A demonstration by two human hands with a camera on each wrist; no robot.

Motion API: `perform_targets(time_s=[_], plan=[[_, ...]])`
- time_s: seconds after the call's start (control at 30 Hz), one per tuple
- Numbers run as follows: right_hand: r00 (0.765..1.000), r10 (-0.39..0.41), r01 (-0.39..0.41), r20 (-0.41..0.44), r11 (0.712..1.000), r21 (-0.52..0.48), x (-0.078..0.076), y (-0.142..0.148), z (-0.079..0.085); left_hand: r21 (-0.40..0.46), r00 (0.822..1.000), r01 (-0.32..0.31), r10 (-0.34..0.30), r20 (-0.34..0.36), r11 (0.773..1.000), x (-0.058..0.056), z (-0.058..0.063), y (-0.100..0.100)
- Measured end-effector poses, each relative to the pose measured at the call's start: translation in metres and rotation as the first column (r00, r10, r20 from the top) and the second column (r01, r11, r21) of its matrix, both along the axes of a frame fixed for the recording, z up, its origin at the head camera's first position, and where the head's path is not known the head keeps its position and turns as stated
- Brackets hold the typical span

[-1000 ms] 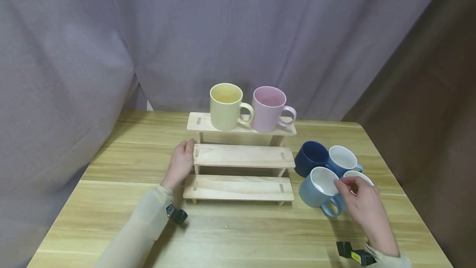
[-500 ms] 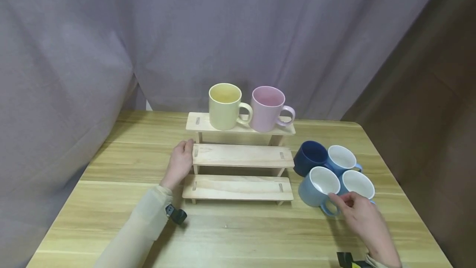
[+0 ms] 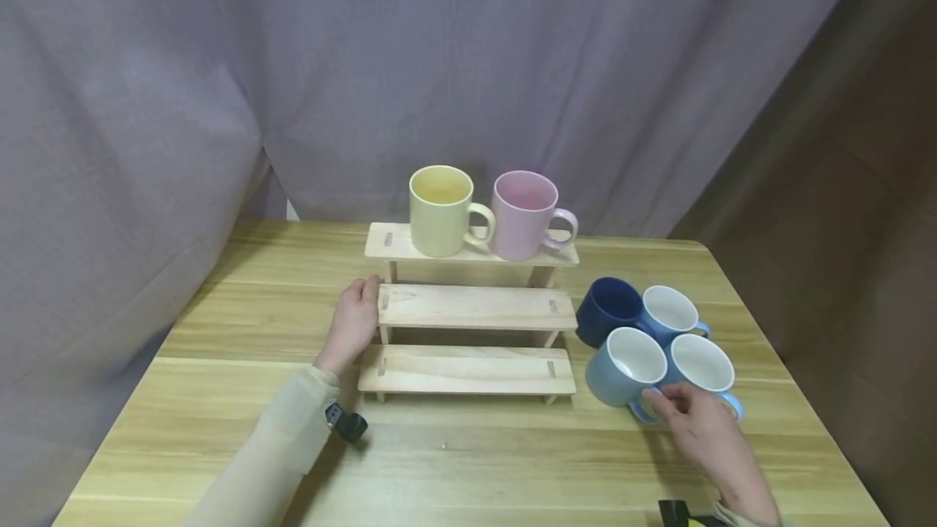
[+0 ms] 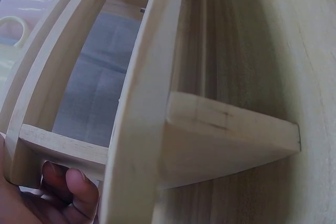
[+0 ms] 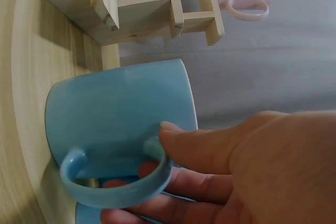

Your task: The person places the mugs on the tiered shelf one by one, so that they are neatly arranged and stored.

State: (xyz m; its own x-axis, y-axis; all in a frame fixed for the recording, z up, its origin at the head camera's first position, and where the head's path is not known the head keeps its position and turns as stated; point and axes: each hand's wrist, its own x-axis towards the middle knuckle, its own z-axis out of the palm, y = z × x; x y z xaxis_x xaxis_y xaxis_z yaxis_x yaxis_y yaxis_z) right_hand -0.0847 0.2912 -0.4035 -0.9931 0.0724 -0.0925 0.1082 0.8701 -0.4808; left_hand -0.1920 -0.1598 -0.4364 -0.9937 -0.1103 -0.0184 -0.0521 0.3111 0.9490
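Observation:
My left hand (image 3: 354, 322) grips the left end of the middle step of a three-tier wooden stand (image 3: 476, 307). In the left wrist view its curled fingers (image 4: 79, 190) reach around the stand's side support. At the right, my right hand (image 3: 706, 433) holds the handle of the front-left light blue mug (image 3: 615, 376), which has a white inside. The right wrist view has the thumb (image 5: 194, 148) on the top of the handle (image 5: 118, 195), with fingers behind and through it. This mug stands upright on the table.
A yellow mug (image 3: 442, 218) and a pink mug (image 3: 520, 222) stand on the top step. Close around the held mug are a dark blue mug (image 3: 606, 315) and two blue mugs with white insides, one behind (image 3: 669, 311) and one beside (image 3: 703, 364). A grey curtain (image 3: 468, 63) hangs behind.
My right hand has come down and toward me from the right-hand mug's rim to the front-left mug's handle, and now holds it. The left hand keeps its grip on the stand.

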Motion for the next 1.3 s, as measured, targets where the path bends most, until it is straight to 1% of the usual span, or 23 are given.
perform_targets(time_s=[0.1,0.3,0.4,0.5,0.63,0.83,1.0,1.07,1.17,1.3], plan=[[1.000,-0.004,0.004,-0.003,1.000,-0.007,-0.001,-0.001,-0.002,0.002,1.000,-0.002,0.002,-0.001,1.000,0.000,-0.001,0.000],[0.999,-0.010,0.010,0.042,1.000,-0.010,-0.004,-0.001,-0.001,0.017,1.000,0.000,0.000,-0.001,1.000,-0.001,-0.001,-0.001],[0.999,-0.010,0.011,0.051,1.000,-0.008,-0.005,-0.001,-0.003,0.016,1.000,-0.005,0.005,-0.004,1.000,-0.001,0.000,0.000],[0.999,-0.030,0.031,0.026,0.999,-0.018,-0.004,-0.002,-0.006,0.000,1.000,-0.004,0.004,-0.004,1.000,-0.001,0.000,0.000],[0.997,-0.078,0.078,-0.013,0.997,-0.025,-0.002,-0.006,-0.010,-0.013,1.000,0.004,-0.004,0.002,1.000,-0.001,0.000,0.001],[0.990,-0.125,0.125,-0.064,0.992,-0.014,0.002,-0.009,-0.010,-0.006,1.000,0.000,0.000,0.001,1.000,-0.001,0.000,0.002],[0.976,-0.176,0.174,-0.132,0.984,-0.028,0.007,-0.011,-0.002,0.006,1.000,0.008,-0.008,-0.001,1.000,-0.001,0.000,0.002],[0.966,-0.190,0.187,-0.177,0.982,-0.035,0.010,-0.011,0.004,0.010,1.000,0.010,-0.010,-0.003,1.000,-0.001,0.000,0.002],[0.951,-0.190,0.187,-0.243,0.982,-0.035,0.015,-0.011,0.013,0.021,1.000,0.010,-0.010,-0.001,1.000,-0.001,0.000,0.001],[0.944,-0.160,0.160,-0.290,0.987,-0.023,0.020,-0.012,0.025,0.024,1.000,0.004,-0.004,0.001,1.000,0.000,0.000,0.000]])
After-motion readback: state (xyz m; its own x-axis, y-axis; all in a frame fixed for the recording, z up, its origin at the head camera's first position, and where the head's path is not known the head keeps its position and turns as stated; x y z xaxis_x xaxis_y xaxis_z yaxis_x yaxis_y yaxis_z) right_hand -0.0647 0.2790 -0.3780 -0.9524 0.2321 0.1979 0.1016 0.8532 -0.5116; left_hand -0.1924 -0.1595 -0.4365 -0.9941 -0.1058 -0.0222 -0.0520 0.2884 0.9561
